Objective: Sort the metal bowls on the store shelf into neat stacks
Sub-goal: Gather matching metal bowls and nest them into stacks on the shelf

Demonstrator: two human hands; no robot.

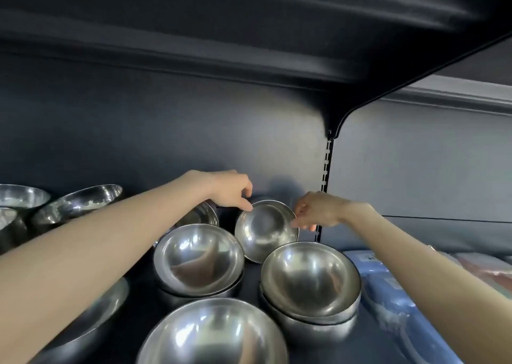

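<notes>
- Fingertips [247, 206] of the left hand [231, 189] curl down and pinch the upper left rim of a small bowl [266, 232].
- Fingers [298, 222] of the right hand [318, 211] are bent inward and pinch the same bowl's right rim, so both hands hold it from opposite sides.
- That small bowl is tipped steeply, its hollow facing the camera, at the back of the shelf [250, 289] close to the dark back panel [194, 131].
- Its lower edge drops behind two nearer stacks, so whether it rests on the shelf or hangs lifted is hard to tell.
- Just in front and to the left is the middle stack [198, 261], upright, with at least two bowls nested.
- Just in front and to the right is the right stack [310, 283], also nested and open side up, with its top bowl slightly askew.
- Nearest the camera is a front bowl [213, 336], cut off by the bottom edge.
- Behind the left hand is a back bowl [201, 214], partly hidden by the wrist.
- Under the left forearm lies a side bowl [108, 305], mostly covered.
- Far left, well apart from the hands, a tilted bowl [83, 200] leans beside an upright far bowl [19, 197].
- Blue packs [388, 294] lie to the right of the right stack, under the right forearm.
- Beside the right hand a slotted upright [328, 167] runs up the back panel to the bracket of the upper shelf [249, 31].
</notes>
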